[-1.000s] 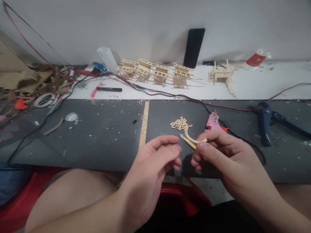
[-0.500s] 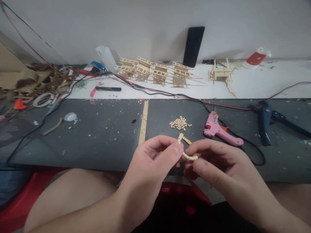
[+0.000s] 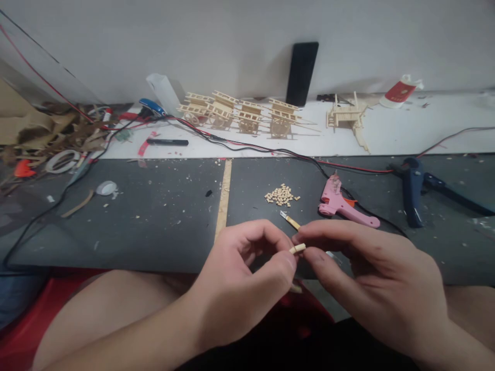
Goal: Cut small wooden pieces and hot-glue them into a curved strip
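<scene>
Between the thumb and forefinger of my left hand (image 3: pixel 251 273) is a small curved wooden piece (image 3: pixel 297 249), pale and made of short segments. Its one end sticks out toward my right hand (image 3: pixel 363 273), whose thumb and forefinger close around that end. Part of the piece is hidden by my left fingers, and another bit shows below them. Just beyond my fingertips lies a craft knife (image 3: pixel 289 220) with a yellow handle. A heap of small wooden bits (image 3: pixel 281 195) is on the grey tabletop behind it.
A pink glue gun (image 3: pixel 344 203) and dark blue cutters (image 3: pixel 413 190) lie at right. Several model wooden carts (image 3: pixel 249 116) and a wooden model (image 3: pixel 346 118) stand at the back. Cables (image 3: pixel 266 149) cross the table; a dark phone-like slab (image 3: pixel 302 73) leans on the wall.
The curved piece has been turned in my fingers, so its end now points to the right and its other end lies lower. The view has shifted slightly.
</scene>
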Demonstrator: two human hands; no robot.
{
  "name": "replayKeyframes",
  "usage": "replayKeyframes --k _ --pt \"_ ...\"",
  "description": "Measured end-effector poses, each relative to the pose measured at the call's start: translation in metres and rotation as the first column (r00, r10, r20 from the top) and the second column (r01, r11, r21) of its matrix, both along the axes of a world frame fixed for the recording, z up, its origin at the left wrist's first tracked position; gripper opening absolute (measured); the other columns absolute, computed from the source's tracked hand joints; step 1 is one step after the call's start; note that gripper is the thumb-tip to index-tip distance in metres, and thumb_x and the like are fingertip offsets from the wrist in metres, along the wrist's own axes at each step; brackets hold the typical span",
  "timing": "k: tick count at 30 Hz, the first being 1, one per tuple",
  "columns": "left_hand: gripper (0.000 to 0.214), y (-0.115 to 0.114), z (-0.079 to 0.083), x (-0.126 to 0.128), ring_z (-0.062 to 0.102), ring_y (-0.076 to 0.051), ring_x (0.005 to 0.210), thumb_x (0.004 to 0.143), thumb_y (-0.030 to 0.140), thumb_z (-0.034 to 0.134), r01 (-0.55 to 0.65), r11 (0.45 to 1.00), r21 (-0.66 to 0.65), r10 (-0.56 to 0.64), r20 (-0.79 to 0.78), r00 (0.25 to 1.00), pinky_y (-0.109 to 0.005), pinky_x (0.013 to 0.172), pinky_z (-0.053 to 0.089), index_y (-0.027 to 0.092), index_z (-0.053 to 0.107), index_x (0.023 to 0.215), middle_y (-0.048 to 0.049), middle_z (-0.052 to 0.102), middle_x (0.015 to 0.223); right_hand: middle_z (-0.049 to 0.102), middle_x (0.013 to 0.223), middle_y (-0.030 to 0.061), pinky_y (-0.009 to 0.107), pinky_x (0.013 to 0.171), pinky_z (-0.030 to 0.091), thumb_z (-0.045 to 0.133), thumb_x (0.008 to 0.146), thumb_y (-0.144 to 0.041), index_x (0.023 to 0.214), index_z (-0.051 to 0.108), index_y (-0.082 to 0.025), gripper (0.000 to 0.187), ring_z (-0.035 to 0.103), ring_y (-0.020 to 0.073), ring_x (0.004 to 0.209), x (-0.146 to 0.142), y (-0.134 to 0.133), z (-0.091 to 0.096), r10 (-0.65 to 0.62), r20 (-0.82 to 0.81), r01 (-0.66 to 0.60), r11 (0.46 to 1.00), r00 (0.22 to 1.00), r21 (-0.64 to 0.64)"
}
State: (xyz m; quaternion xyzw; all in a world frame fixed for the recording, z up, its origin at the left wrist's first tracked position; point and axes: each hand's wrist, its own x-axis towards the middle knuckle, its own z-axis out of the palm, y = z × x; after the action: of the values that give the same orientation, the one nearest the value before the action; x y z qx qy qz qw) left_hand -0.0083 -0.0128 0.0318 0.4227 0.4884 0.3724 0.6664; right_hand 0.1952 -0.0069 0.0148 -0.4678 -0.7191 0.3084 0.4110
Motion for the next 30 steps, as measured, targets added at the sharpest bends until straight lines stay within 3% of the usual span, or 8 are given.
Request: replayKeyframes --k 6,15,30 --pt "0.014 -0.0032 -0.0029 -0.0022 0.065 -0.016 0.073 0.094 0.021 0.072 0.025 1.0 0.012 -0.025 -0.042 0.999 -0.027 0.068 0.052 0.021 0.068 0.08 -0.0016 0.073 0.079 0.088 0.088 -0.0049 0.022 0.071 0.067 0.074 0.1 -0.021 0.098 0.078 -0.033 0.012 0.082 0.0141 0.069 0.0008 0.0036 0.0101 0.068 0.092 -0.07 0.997 0.993 0.02" --pt "0.014 -0.0019 -0.0016 -0.0021 0.064 -0.018 0.074 0.093 0.023 0.071 0.037 0.999 0.032 -0.034 -0.085 0.996 -0.029 0.069 0.052 0.021 0.068 0.08 -0.0031 0.074 0.08 0.088 0.089 -0.0027 0.02 0.067 0.063 0.07 0.103 -0.021 0.094 0.076 -0.03 0.014 0.083 0.0137 0.072 -0.0013 0.0034 0.0057 0.083 0.161 -0.097 0.992 0.983 0.078" --pt "0.012 -0.0035 -0.0032 -0.0017 0.066 -0.016 0.075 0.095 0.023 0.071 0.017 0.995 0.099 0.0 -0.175 0.985 -0.027 0.068 0.054 0.021 0.071 0.083 -0.0012 0.074 0.083 0.087 0.084 -0.0031 0.018 0.067 0.064 0.069 0.1 -0.018 0.092 0.076 -0.028 0.015 0.081 0.0128 0.068 -0.002 0.0048 0.0092 0.046 0.185 -0.068 0.991 0.982 0.115"
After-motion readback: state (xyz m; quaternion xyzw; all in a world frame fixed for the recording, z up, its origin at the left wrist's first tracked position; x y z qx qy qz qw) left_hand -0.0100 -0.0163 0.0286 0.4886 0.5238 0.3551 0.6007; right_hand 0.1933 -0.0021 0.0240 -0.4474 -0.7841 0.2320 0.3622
